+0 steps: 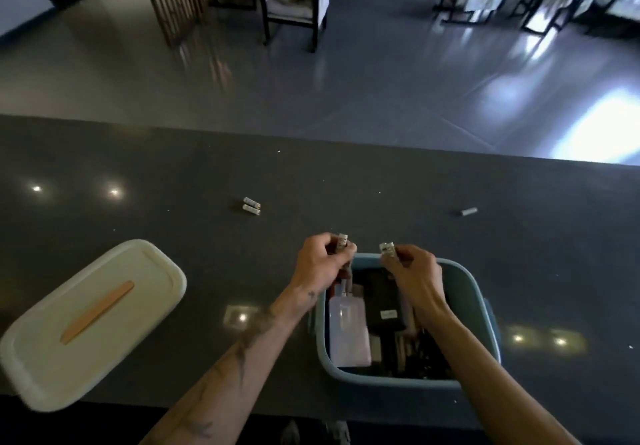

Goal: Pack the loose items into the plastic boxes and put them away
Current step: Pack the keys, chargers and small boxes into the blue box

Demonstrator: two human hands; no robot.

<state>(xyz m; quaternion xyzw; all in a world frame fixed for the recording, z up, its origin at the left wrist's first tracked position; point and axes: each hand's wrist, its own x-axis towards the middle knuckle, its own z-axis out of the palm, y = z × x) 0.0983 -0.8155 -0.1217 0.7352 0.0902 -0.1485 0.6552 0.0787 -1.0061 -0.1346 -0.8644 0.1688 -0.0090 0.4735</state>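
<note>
A blue-grey plastic box [483, 309] stands open on the dark counter near its front edge, holding a pale pink pouch [348, 333] and dark items. My left hand [320, 261] is shut on small white batteries [342, 240] over the box's far left corner. My right hand [412, 271] pinches more batteries [387, 248] above the far rim. Two loose batteries [251, 205] lie side by side farther back on the counter. A single battery [468, 211] lies to the right.
The box's cream lid [52, 358] with a wooden strip handle [98, 311] lies on the counter at the left, overhanging the front edge. Beyond the counter's far edge [381, 146] is a shiny floor with chairs and tables.
</note>
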